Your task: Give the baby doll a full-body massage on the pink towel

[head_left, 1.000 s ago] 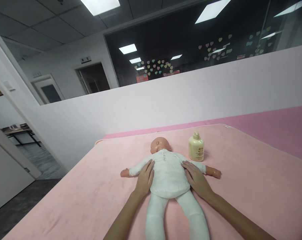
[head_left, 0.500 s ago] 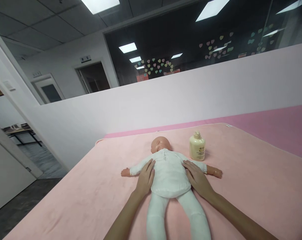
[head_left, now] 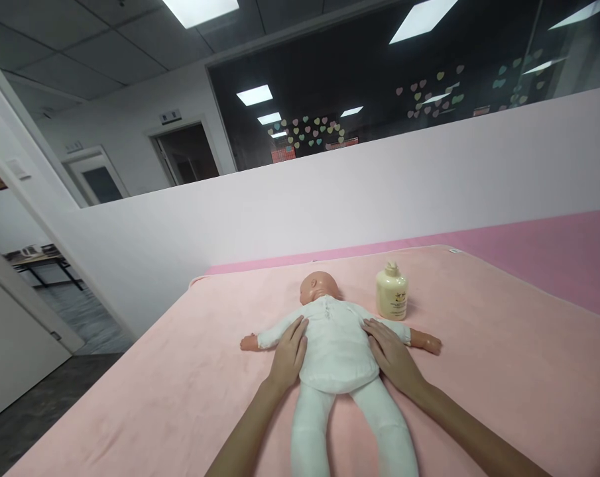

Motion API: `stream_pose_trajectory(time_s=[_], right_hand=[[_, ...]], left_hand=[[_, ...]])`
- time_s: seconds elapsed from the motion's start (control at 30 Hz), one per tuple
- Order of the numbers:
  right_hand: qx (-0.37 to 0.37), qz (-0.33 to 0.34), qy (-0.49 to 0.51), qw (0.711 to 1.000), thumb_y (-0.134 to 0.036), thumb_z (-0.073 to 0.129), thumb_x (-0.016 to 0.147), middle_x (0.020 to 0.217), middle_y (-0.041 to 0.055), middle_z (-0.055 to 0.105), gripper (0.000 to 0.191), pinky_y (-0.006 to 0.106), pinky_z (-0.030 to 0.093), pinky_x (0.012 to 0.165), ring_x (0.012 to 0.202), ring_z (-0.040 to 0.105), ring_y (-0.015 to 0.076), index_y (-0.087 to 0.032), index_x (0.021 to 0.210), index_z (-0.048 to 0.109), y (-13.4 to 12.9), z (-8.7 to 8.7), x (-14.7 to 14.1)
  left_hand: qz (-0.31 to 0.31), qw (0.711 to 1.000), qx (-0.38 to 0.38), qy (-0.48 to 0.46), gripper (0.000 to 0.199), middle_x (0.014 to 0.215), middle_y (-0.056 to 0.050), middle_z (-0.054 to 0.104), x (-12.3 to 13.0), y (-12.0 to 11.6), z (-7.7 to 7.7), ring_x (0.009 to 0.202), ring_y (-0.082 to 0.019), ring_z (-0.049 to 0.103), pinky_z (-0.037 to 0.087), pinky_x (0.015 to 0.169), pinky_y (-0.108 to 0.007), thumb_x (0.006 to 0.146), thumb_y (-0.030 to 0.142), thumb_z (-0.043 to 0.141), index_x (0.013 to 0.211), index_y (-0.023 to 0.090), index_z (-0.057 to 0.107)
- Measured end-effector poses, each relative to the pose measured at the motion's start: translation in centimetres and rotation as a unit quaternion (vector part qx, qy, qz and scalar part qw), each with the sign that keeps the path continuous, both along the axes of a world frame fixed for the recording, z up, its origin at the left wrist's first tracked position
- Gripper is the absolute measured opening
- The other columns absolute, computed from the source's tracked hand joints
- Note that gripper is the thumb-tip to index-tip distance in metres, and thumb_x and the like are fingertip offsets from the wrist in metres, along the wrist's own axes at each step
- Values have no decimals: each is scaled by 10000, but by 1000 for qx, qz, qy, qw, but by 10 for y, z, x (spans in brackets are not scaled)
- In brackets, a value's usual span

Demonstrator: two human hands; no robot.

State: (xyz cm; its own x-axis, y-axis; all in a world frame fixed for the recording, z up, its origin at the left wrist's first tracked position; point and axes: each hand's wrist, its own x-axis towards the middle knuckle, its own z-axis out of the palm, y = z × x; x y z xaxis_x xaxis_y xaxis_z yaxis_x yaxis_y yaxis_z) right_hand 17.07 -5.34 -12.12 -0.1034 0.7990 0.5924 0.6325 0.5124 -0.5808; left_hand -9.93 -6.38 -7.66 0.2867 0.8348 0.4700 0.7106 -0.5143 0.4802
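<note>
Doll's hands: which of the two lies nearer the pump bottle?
The doll's right-side hand in the picture, on the same side as the bottle; the other hand, at picture left, lies farther away.

We see a lt. pink blanket (head_left: 488,344) over a darker pink surface (head_left: 563,255), visible approx. 12 to 3 o'clock. Mid-blanket, we've a doll (head_left: 337,348), head to 12, legs to 6, arms toward 9 & 3; yellow bottle (head_left: 392,295) upright at 1.
</note>
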Motion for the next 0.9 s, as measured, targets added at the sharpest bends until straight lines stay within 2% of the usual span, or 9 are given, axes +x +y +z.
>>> stream_pose_trajectory(time_s=[0.9], right_hand=[[-5, -1, -12, 1000, -290, 339, 903, 1267, 91, 561, 368, 493, 356, 1075, 1234, 470, 221, -160, 1139, 590, 1, -1, 0]], left_hand=[[-3, 1000, -3, 5, 444, 1438, -60, 378, 0, 0, 1, 1324, -209, 348, 292, 1122, -446, 964, 359, 270, 1362, 229, 418]])
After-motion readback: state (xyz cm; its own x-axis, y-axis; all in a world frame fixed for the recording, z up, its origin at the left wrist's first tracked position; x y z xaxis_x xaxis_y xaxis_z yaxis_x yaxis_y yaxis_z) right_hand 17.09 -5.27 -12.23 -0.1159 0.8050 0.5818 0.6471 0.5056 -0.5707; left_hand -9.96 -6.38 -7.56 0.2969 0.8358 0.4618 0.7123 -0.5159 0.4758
